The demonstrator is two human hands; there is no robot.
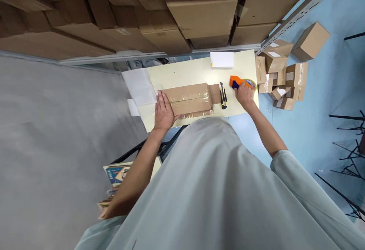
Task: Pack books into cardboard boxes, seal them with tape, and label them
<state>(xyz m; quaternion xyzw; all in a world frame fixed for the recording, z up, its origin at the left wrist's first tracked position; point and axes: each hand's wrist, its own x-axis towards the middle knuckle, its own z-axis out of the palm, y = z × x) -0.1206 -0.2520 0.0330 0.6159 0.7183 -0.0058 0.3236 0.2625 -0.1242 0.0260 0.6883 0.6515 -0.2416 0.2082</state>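
A long brown cardboard box lies on the cream tabletop, clear tape across its top and near side. One flap sticks out at its right end. My left hand rests flat on the box's left end, fingers stretched and thumb along the near edge. In my right hand is an orange tape dispenser with a roll of tape on it, held just above or on the right part of the table. Between the flap and the dispenser lies a black and yellow box cutter.
A small white box sits at the table's back edge. White paper sheets cover the left end. Overhead, a shelf holds large cartons. Several small cartons are piled on the floor at right. A grey wall stands left.
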